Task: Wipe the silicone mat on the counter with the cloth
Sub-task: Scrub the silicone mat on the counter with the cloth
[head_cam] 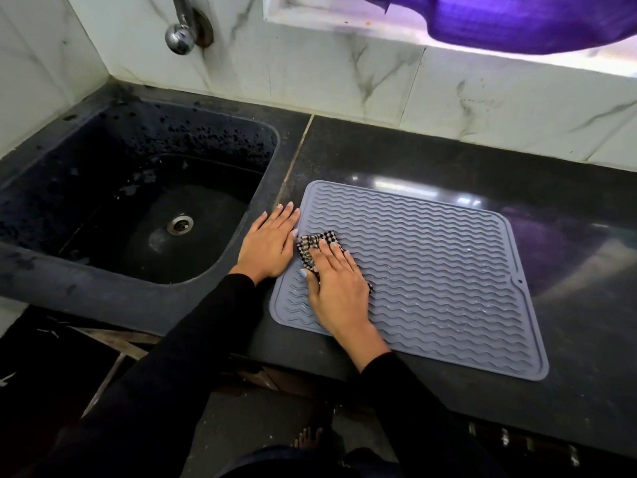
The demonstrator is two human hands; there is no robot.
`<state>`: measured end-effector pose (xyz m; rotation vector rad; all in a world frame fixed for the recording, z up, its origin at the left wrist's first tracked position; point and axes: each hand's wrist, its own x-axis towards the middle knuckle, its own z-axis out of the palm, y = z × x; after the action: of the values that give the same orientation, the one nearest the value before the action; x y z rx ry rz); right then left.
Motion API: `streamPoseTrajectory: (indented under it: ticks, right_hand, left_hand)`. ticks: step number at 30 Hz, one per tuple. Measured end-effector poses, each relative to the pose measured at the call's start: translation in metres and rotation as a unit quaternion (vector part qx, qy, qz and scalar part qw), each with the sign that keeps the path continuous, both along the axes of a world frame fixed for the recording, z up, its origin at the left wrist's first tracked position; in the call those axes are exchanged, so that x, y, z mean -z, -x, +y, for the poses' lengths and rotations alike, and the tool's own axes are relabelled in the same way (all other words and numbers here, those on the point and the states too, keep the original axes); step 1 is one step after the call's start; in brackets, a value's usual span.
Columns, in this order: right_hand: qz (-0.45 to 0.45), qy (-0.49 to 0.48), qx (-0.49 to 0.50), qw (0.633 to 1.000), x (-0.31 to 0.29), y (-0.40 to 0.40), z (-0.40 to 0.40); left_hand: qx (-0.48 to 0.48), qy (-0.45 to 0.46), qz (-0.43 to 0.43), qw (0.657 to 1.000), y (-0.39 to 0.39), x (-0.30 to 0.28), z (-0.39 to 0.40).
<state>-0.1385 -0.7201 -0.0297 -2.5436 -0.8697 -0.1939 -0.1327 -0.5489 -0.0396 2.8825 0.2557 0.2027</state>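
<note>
A grey silicone mat (431, 270) with wavy ridges lies flat on the black counter (551, 201). A small black-and-white checked cloth (315, 241) sits bunched on the mat's left part. My right hand (336, 284) presses flat on the cloth with straight fingers, covering most of it. My left hand (270, 241) lies flat on the counter at the mat's left edge, fingertips touching the rim.
A dark sink (138, 201) with a metal drain (180, 224) lies left of the mat. A chrome tap (181, 34) hangs from the marble wall. A purple fabric (517, 19) hangs at the top right. The counter's front edge runs just below the mat.
</note>
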Motion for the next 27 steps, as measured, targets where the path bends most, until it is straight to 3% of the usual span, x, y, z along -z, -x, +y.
streamPoseTrajectory:
  ticks: [7, 9, 10, 12, 13, 14, 16, 19, 21, 23, 27]
  right_hand:
    - [0.110, -0.038, 0.009, 0.993, -0.018, -0.018, -0.009]
    - [0.180, -0.116, 0.026, 0.977, -0.018, -0.027, -0.012]
    - [0.244, -0.185, 0.040, 0.951, -0.021, -0.033, -0.013]
    - [0.396, -0.347, 0.079, 0.847, -0.034, -0.042, -0.015]
    - [0.416, -0.405, 0.106, 0.807, -0.038, -0.048, -0.019]
    - [0.393, -0.427, 0.123, 0.805, -0.042, -0.051, -0.025]
    - [0.270, -0.366, 0.111, 0.884, -0.050, -0.046, -0.041]
    - [0.180, -0.137, 0.062, 0.972, -0.041, -0.025, -0.055]
    - [0.099, 0.014, 0.046, 0.994, -0.019, -0.007, -0.056]
    - [0.001, 0.051, 0.029, 0.998, -0.004, 0.002, -0.055]
    - [0.079, 0.025, 0.002, 0.997, -0.013, -0.011, -0.064]
  left_hand:
    - [-0.002, 0.006, 0.006, 1.000, 0.000, 0.000, -0.002]
    - [-0.005, 0.014, -0.006, 1.000, 0.001, 0.001, -0.001]
    - [-0.007, 0.018, -0.012, 1.000, 0.001, 0.001, -0.001]
    - [-0.009, 0.023, -0.017, 1.000, 0.003, 0.000, -0.002]
    - [-0.010, 0.023, -0.012, 1.000, 0.003, 0.000, -0.003]
    - [-0.009, 0.022, -0.004, 1.000, 0.003, -0.001, -0.002]
    - [-0.004, 0.035, 0.012, 0.999, 0.003, -0.002, 0.000]
    - [-0.008, 0.066, 0.022, 0.998, 0.001, -0.002, 0.002]
    - [-0.021, 0.061, 0.029, 0.997, -0.001, -0.001, -0.001]
    - [-0.035, 0.030, 0.039, 0.998, 0.000, 0.001, -0.005]
    - [-0.050, 0.003, 0.034, 0.998, 0.000, 0.003, -0.010]
